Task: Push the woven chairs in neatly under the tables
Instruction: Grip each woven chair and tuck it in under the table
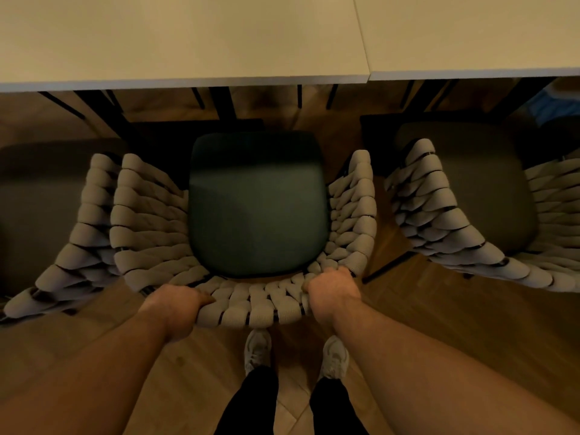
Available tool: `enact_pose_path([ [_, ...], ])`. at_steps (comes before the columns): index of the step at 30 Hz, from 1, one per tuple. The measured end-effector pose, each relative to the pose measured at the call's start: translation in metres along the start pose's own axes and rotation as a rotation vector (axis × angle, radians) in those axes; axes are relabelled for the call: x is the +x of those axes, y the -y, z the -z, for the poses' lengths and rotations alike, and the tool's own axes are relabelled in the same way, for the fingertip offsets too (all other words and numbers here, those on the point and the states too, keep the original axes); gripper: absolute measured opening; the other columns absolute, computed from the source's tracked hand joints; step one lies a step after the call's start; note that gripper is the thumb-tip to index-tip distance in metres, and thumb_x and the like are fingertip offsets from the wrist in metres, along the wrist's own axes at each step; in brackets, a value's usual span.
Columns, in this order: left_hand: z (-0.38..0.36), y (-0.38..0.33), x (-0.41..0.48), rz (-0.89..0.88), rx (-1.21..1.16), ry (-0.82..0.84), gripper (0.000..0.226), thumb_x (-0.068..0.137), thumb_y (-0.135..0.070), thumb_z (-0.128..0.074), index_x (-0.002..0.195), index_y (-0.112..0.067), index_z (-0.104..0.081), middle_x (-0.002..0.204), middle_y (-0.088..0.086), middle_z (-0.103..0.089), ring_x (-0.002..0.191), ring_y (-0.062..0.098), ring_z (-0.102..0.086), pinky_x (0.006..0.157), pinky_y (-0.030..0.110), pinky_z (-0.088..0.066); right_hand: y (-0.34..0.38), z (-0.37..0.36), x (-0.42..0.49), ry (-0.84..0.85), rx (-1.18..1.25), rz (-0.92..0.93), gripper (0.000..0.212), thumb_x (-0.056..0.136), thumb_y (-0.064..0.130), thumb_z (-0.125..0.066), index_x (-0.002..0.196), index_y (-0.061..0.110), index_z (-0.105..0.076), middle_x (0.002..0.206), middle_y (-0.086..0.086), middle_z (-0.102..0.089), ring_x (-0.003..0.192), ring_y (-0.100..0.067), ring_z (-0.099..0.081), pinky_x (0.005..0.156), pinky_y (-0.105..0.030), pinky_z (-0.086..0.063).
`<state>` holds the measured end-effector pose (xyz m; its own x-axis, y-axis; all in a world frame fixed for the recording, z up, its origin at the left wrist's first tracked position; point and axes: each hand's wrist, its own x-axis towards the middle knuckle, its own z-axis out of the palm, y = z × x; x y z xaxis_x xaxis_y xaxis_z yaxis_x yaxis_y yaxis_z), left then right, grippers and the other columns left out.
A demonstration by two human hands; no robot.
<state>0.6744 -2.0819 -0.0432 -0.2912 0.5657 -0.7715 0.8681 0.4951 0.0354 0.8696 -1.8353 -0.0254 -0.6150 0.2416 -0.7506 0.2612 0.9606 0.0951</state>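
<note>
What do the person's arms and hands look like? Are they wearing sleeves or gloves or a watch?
Both arms are bare all the way up as far as the picture shows, with no sleeves in view. The left hand and the right hand have no gloves, and no watch or bracelet shows at the wrists. Rings cannot be told, since the fingers curl out of sight.

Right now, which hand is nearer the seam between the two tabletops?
Right. The right hand grips the middle chair's woven backrest towards its right end, almost below the seam. The left hand grips the backrest's left end, farther off.
</note>
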Motion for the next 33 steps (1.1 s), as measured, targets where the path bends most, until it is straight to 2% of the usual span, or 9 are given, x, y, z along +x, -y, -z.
enact_pose_path([
  [4, 0.000, -0.003, -0.003, 0.027, -0.007, -0.029, 0.051, 0.101, -0.023, -0.062, 0.143, -0.051, -0.053, 0.135, -0.016, -0.064, 0.119, 0.011, -0.061, 0.101, 0.035, -0.054, 0.001, 0.000, -0.006, -0.016, 0.033, -0.022, 0.030, 0.105, 0.026, -0.057, 0.134, 0.028, -0.066, 0.135, -0.004, -0.064, 0.131, -0.029, -0.051, 0.117, -0.052, -0.033],
  [10, 0.012, -0.006, -0.016, 0.010, -0.041, 0.049, 0.045, 0.099, -0.020, -0.062, 0.138, -0.041, -0.057, 0.134, -0.010, -0.065, 0.115, 0.013, -0.062, 0.103, 0.035, -0.052, 0.004, 0.009, -0.024, 0.014, 0.160, -0.037, 0.051, 0.100, 0.029, -0.058, 0.151, 0.027, -0.055, 0.151, -0.005, -0.056, 0.147, -0.030, -0.041, 0.130, -0.059, -0.011],
  [13, 0.022, -0.003, -0.035, -0.013, -0.096, 0.064, 0.049, 0.096, -0.020, -0.062, 0.141, -0.038, -0.058, 0.131, -0.007, -0.064, 0.113, 0.015, -0.061, 0.103, 0.036, -0.051, 0.006, 0.021, -0.035, 0.022, 0.243, -0.052, 0.048, 0.098, 0.042, -0.058, 0.144, 0.030, -0.060, 0.136, -0.001, -0.064, 0.135, -0.026, -0.053, 0.127, -0.055, -0.022],
  [15, 0.029, -0.001, -0.047, -0.023, -0.140, 0.051, 0.050, 0.097, -0.024, -0.062, 0.145, -0.037, -0.056, 0.131, -0.007, -0.064, 0.114, 0.016, -0.061, 0.103, 0.037, -0.052, 0.007, 0.035, -0.040, 0.027, 0.282, -0.053, 0.040, 0.096, 0.048, -0.058, 0.131, 0.031, -0.067, 0.115, 0.003, -0.068, 0.119, -0.022, -0.061, 0.117, -0.051, -0.037],
  [17, 0.031, 0.002, -0.062, -0.003, -0.194, 0.041, 0.055, 0.098, -0.027, -0.062, 0.151, -0.037, -0.052, 0.139, -0.005, -0.061, 0.123, 0.018, -0.059, 0.107, 0.040, -0.051, 0.009, 0.053, -0.043, 0.031, 0.305, -0.033, 0.037, 0.096, 0.047, -0.062, 0.128, 0.030, -0.068, 0.111, 0.003, -0.068, 0.113, -0.020, -0.064, 0.106, -0.045, -0.049],
  [20, 0.030, 0.007, -0.087, 0.061, -0.275, -0.043, 0.067, 0.095, -0.024, -0.066, 0.157, -0.036, -0.045, 0.153, -0.005, -0.053, 0.137, 0.019, -0.052, 0.113, 0.038, -0.047, 0.019, 0.079, -0.047, 0.006, 0.302, 0.010, 0.043, 0.097, 0.046, -0.065, 0.137, 0.029, -0.064, 0.124, 0.001, -0.069, 0.118, -0.022, -0.063, 0.103, -0.044, -0.052],
  [25, 0.020, 0.037, -0.132, 0.188, -0.286, -0.255, 0.082, 0.092, -0.028, -0.068, 0.165, -0.033, -0.031, 0.169, -0.001, -0.035, 0.155, 0.023, -0.032, 0.126, 0.043, -0.031, 0.052, 0.101, -0.045, -0.105, 0.287, 0.089, 0.063, 0.098, 0.051, -0.062, 0.157, 0.034, -0.049, 0.146, 0.001, -0.064, 0.135, -0.024, -0.058, 0.120, -0.049, -0.040],
  [28, 0.006, 0.076, -0.162, 0.327, -0.319, -0.256, 0.097, 0.091, -0.030, -0.070, 0.170, -0.030, -0.014, 0.177, 0.002, -0.017, 0.163, 0.029, -0.012, 0.131, 0.049, -0.017, 0.074, 0.116, -0.047, -0.142, 0.275, 0.120, 0.072, 0.097, 0.052, -0.064, 0.163, 0.034, -0.040, 0.158, 0.002, -0.055, 0.146, -0.024, -0.049, 0.128, -0.055, -0.026],
  [33, -0.026, 0.159, -0.209, 0.480, -0.371, -0.276, 0.109, 0.088, -0.036, -0.075, 0.170, -0.029, -0.004, 0.178, 0.003, -0.010, 0.163, 0.031, -0.007, 0.132, 0.046, -0.017, 0.124, 0.152, -0.039, -0.200, 0.252, 0.158, 0.084, 0.096, 0.053, -0.068, 0.168, 0.034, -0.029, 0.172, 0.004, -0.038, 0.157, -0.023, -0.036, 0.131, -0.058, -0.016],
])
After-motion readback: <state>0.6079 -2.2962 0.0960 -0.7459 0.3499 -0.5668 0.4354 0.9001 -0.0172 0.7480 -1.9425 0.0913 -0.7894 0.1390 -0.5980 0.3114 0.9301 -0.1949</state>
